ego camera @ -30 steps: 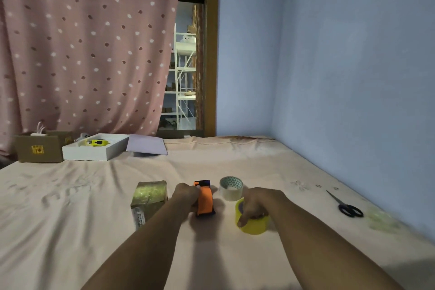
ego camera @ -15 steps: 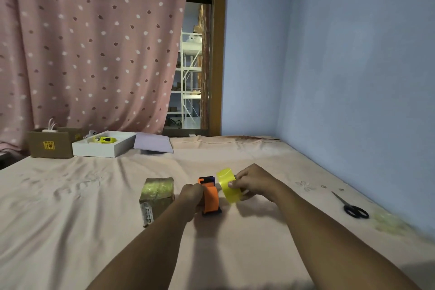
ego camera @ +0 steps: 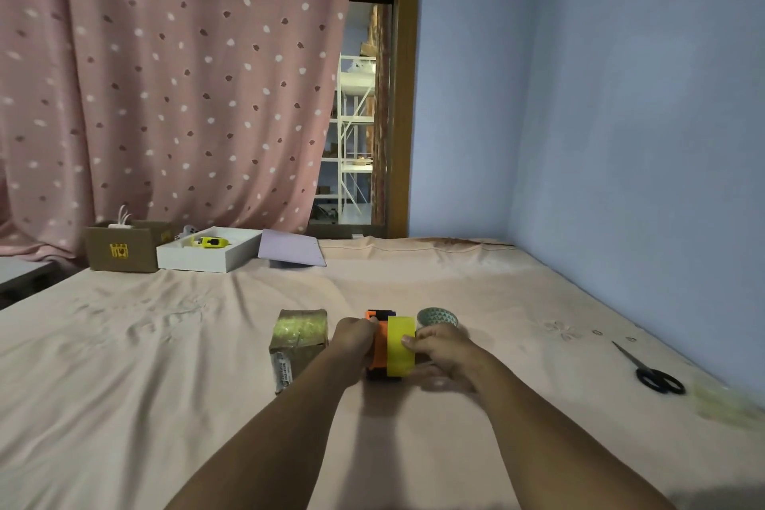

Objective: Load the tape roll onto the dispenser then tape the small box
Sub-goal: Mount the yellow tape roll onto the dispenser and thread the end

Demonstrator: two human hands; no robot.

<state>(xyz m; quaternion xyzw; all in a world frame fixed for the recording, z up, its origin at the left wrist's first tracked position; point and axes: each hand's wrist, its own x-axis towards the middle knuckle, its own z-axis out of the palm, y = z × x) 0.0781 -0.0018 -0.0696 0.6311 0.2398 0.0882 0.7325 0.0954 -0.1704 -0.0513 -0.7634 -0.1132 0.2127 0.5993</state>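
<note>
2 hands meet at the lower centre of the frame. The left hand point(ego camera: 355, 337) is closed around the orange dispenser point(ego camera: 377, 348), while the right hand point(ego camera: 442, 346) grips the yellow tape roll point(ego camera: 400, 346) pressed against the dispenser's right side. The small box point(ego camera: 299, 337) sits on the pink sheet point(ego camera: 165, 364) just left of the left hand. Scissors point(ego camera: 652, 371) lie at the right.

small box point(ego camera: 299, 340), just left of the left hand point(ego camera: 355, 337): white label with dark print on its near face, too small to read.
brown carton point(ego camera: 122, 248), far beyond the left hand: yellow sticker, marks unreadable.
</note>
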